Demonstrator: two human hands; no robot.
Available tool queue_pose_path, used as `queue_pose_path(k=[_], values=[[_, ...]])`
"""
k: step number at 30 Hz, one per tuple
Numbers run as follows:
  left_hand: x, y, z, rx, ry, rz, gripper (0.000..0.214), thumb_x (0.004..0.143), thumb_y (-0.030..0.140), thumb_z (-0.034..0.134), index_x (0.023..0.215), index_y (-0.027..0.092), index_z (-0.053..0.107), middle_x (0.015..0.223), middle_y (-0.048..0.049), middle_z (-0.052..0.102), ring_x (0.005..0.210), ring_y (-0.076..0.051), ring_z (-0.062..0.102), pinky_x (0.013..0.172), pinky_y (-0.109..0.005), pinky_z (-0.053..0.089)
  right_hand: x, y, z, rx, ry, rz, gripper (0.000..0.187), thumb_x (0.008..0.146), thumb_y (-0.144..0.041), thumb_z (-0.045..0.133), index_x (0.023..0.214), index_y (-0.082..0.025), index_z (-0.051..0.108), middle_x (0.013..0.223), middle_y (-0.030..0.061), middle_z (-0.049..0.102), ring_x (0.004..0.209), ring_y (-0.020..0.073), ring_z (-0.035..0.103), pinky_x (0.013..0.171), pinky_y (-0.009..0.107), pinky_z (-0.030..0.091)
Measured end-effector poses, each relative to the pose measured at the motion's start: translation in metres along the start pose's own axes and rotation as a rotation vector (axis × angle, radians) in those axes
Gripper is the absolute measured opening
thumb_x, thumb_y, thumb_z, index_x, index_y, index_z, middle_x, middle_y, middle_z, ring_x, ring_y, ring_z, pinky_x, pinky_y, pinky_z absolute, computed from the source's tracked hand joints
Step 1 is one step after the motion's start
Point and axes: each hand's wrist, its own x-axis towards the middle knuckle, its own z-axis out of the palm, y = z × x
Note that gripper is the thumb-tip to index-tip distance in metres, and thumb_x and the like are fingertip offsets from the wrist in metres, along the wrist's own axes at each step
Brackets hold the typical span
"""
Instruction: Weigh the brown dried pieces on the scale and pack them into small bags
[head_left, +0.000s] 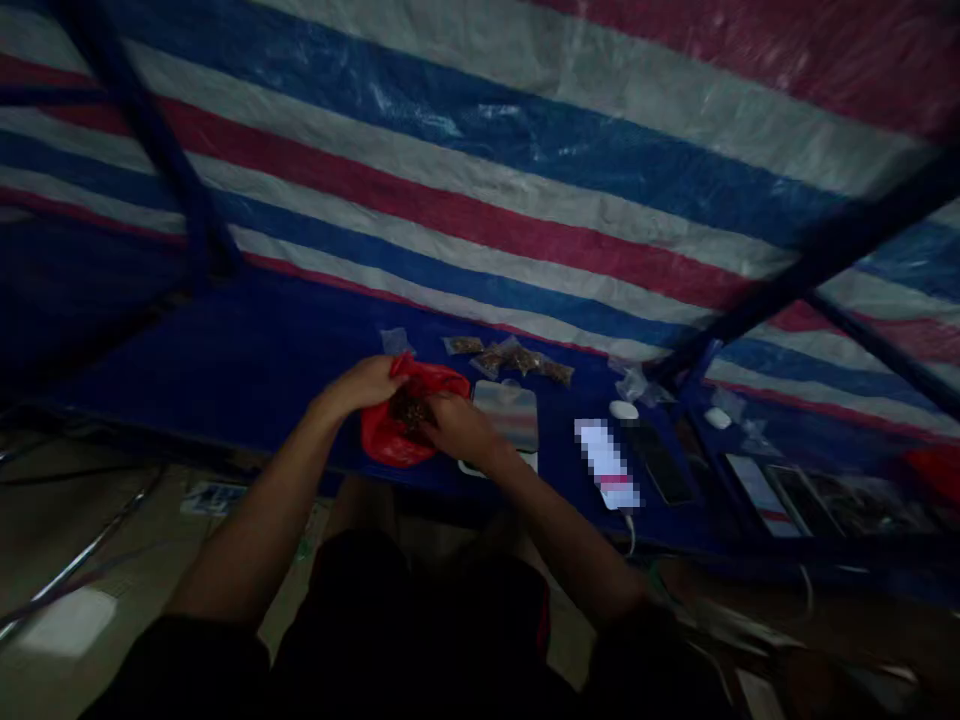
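My left hand (pixel 371 382) is closed on the upper left rim of a red plastic bag (pixel 390 448) that lies open on the blue table. Small dark brown dried pieces (pixel 410 412) show inside the bag. My right hand (pixel 457 425) reaches into the bag's mouth from the right. Its fingers are curled at the brown pieces, and the fingertips are hidden among them. Close beside my right hand sits a flat device with a shiny plate (pixel 510 412), perhaps a small scale. Behind it lie several small clear packets (pixel 523 358) with brown contents.
An empty-looking clear bag (pixel 396 342) lies behind the red bag. To the right are a lit phone (pixel 606 465) on a cable, a dark phone (pixel 661 462) and a white rounded case (pixel 623 410). Blue frame bars (pixel 750 290) slant before a striped tarp (pixel 450 210).
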Motion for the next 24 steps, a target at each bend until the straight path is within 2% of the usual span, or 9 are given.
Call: queue_pose_path(k=[6, 9, 11, 14, 18, 21, 24], values=[[0.005, -0.003, -0.003, -0.124, 0.134, 0.0, 0.033, 0.079, 0.048, 0.067, 0.096, 0.02, 0.069, 0.098, -0.0091, 0.081, 0.088, -0.027, 0.073, 0.075, -0.032, 0.055, 0.003, -0.001, -0.002, 0.019, -0.013, 0.031, 0.026, 0.106, -0.022, 0.054, 0.121, -0.011, 0.072, 0.127, 0.0192, 0.077, 0.117, 0.0263, 0.073, 0.099, 0.032, 0.052], [0.006, -0.002, 0.003, -0.269, 0.081, 0.03, 0.039, 0.076, 0.055, 0.071, 0.092, 0.019, 0.069, 0.092, -0.0082, 0.079, 0.082, -0.026, 0.071, 0.071, -0.032, 0.053, 0.004, 0.001, -0.001, 0.05, 0.004, 0.019, 0.023, 0.103, -0.017, 0.057, 0.119, -0.011, 0.072, 0.127, 0.0187, 0.076, 0.118, 0.0255, 0.073, 0.1, 0.031, 0.051], [0.006, -0.002, 0.007, -0.357, 0.04, 0.063, 0.039, 0.077, 0.054, 0.069, 0.091, 0.018, 0.07, 0.092, -0.0081, 0.079, 0.083, -0.026, 0.071, 0.073, -0.032, 0.054, 0.004, 0.003, 0.0, 0.079, 0.016, 0.014, 0.022, 0.101, -0.014, 0.058, 0.117, -0.011, 0.072, 0.126, 0.0192, 0.076, 0.118, 0.0257, 0.072, 0.101, 0.032, 0.051], [0.006, -0.004, 0.011, -0.329, 0.077, 0.051, 0.033, 0.077, 0.047, 0.066, 0.091, 0.018, 0.073, 0.095, -0.0084, 0.08, 0.086, -0.027, 0.071, 0.077, -0.034, 0.054, 0.005, 0.006, 0.004, 0.14, 0.068, -0.001, 0.026, 0.098, -0.014, 0.063, 0.122, -0.009, 0.069, 0.127, 0.0206, 0.075, 0.119, 0.0272, 0.071, 0.102, 0.035, 0.052], [0.007, -0.006, 0.012, -0.314, 0.067, 0.059, 0.033, 0.076, 0.046, 0.067, 0.093, 0.018, 0.075, 0.098, -0.0082, 0.081, 0.09, -0.029, 0.072, 0.079, -0.034, 0.054, 0.012, 0.007, 0.014, 0.232, 0.2, -0.008, 0.038, 0.095, -0.028, 0.075, 0.129, -0.011, 0.067, 0.131, 0.0197, 0.072, 0.122, 0.0292, 0.068, 0.104, 0.041, 0.052], [0.009, -0.006, 0.013, -0.374, 0.072, 0.067, 0.036, 0.075, 0.047, 0.07, 0.096, 0.017, 0.077, 0.1, -0.0085, 0.082, 0.092, -0.029, 0.073, 0.083, -0.035, 0.056, 0.019, 0.005, 0.021, 0.292, 0.261, 0.041, 0.025, 0.098, -0.032, 0.073, 0.117, -0.016, 0.072, 0.121, 0.0142, 0.076, 0.11, 0.0258, 0.072, 0.098, 0.037, 0.054], [0.009, -0.006, 0.015, -0.431, 0.082, 0.038, 0.039, 0.075, 0.048, 0.073, 0.097, 0.017, 0.078, 0.1, -0.0086, 0.083, 0.093, -0.029, 0.074, 0.084, -0.036, 0.057, 0.022, 0.005, 0.023, 0.325, 0.263, 0.067, 0.01, 0.101, -0.023, 0.067, 0.104, -0.019, 0.075, 0.111, 0.0102, 0.08, 0.102, 0.0225, 0.074, 0.092, 0.032, 0.054]])
